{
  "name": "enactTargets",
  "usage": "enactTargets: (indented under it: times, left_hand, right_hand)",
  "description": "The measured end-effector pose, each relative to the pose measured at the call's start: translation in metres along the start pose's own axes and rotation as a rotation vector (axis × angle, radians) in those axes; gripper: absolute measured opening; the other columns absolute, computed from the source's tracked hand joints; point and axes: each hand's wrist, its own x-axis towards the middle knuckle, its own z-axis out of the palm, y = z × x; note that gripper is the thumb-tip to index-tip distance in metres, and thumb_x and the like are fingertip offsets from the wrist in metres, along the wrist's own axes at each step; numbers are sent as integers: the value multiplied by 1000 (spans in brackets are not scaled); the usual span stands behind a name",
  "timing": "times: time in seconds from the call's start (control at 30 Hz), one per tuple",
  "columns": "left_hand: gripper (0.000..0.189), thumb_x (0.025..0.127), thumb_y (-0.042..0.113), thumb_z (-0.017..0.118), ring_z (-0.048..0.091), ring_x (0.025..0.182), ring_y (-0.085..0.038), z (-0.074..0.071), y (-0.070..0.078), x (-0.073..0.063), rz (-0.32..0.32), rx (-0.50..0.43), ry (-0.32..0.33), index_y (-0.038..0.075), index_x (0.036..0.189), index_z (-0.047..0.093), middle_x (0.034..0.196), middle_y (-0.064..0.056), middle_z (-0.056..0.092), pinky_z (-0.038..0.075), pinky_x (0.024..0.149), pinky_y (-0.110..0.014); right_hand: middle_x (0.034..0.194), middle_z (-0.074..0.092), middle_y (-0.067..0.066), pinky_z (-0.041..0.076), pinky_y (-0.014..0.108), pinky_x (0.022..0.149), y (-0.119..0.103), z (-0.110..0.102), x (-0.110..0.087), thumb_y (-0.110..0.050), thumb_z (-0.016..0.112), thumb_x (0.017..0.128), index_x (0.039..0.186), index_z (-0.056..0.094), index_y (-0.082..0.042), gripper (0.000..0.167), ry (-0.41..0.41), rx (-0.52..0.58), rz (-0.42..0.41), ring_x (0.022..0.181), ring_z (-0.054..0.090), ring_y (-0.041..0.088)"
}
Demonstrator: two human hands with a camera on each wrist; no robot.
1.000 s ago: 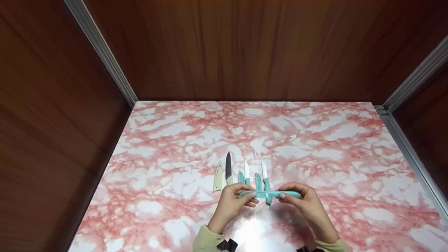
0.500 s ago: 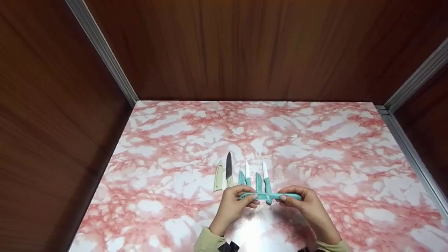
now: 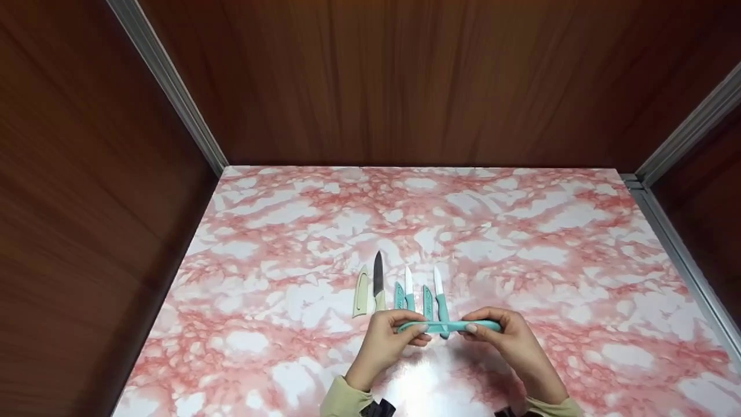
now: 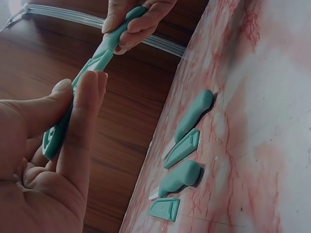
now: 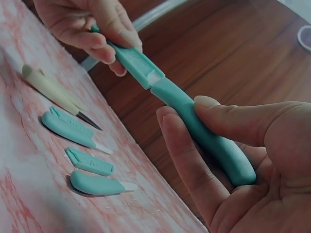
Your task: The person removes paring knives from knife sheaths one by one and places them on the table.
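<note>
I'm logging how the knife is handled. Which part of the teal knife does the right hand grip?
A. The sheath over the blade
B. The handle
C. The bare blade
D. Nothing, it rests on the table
B: the right hand curls round the handle of the teal knife, while the left hand grips its sheath.

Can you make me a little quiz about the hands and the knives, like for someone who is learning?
1. Which part of the teal plastic sheathed knife does the right hand grip? A the handle; B the blade cover; C no part.
2. True or false: the black-bladed knife with the beige handle lies flat on the pink marbled table.
3. Fill in: the left hand holds the teal ____ that covers the held knife's blade.

Key: 1 A; 2 true; 3 sheath.
</note>
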Motion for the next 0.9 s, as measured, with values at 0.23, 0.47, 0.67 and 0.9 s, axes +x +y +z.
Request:
enactTargets:
  times: [0.23, 0.47, 0.67, 0.9]
  left_hand:
    - [19, 90, 7, 65, 70, 77, -33, 2, 1, 1, 28, 21, 62, -6, 105, 67, 91, -16, 70, 57, 71, -39]
    - [17, 90, 7, 65, 70, 76, -32, 0, 4, 0, 16, 34, 41, -3, 104, 69, 91, -16, 70, 58, 70, -38]
    - [19, 91, 5, 64, 69, 76, -34, 0, 3, -1, 30, 23, 24, -7, 105, 68, 91, -18, 69, 58, 69, -39]
    - [16, 91, 7, 64, 70, 77, -33, 2, 3, -2, 20, 13, 53, -2, 104, 68, 93, -15, 69, 57, 72, -40]
  right_hand:
    - [100, 63, 26, 54, 42, 81, -3, 6, 5, -2, 68, 87, 108, 59, 20, 32, 64, -4, 29, 86, 68, 25]
    - [100, 63, 26, 53, 45, 82, -2, 5, 4, -4, 67, 88, 108, 59, 18, 31, 39, -8, 24, 86, 68, 26]
    - [99, 63, 27, 54, 42, 81, -2, 5, 2, -4, 67, 88, 109, 60, 18, 31, 34, -13, 26, 86, 68, 25]
    - [100, 64, 25, 54, 43, 82, 0, 4, 2, -5, 67, 88, 110, 58, 20, 34, 39, 5, 35, 86, 68, 26]
